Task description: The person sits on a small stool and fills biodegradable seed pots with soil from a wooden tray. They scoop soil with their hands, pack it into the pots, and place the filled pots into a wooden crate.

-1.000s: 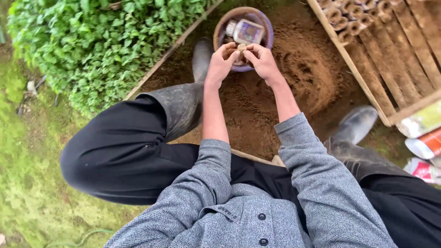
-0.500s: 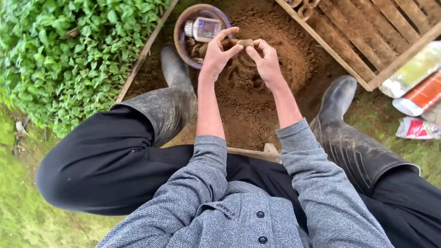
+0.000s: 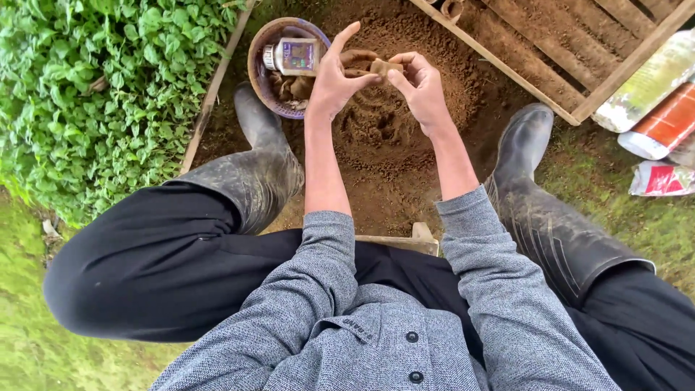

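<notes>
Head view, single entry.

Left hand (image 3: 331, 72): we log it raised over the soil heap (image 3: 391, 123), thumb and lower fingers closed on the near end of a small brown tube (image 3: 379, 67), index finger sticking up free.

Right hand (image 3: 422, 87): fingertips pinched on the other end of the same tube, palm turned toward the left hand. The tube sits between the two hands, held clear above the soil, touching nothing else that we can see.

Step in hand, as we judge it: shaping or filling the tube with soil. The next move would call for a steady pinch from both hands so the soft tube keeps its form.

Beyond the left hand: a bowl (image 3: 259, 51) holding a small bottle (image 3: 293, 56) lying on its side, plus brown pieces. Beyond the right hand: a slatted wooden frame (image 3: 550, 43). Below the hands: two rubber boots (image 3: 528, 145), one either side of the heap. Left of the left hand: green plants (image 3: 94, 94).

Hard to make out: whether the tube is paper, leaf or pressed soil; whether it is filled; what the brown pieces in the bowl are. The frame and the bags (image 3: 662, 123) at right are cut off by the edge.
</notes>
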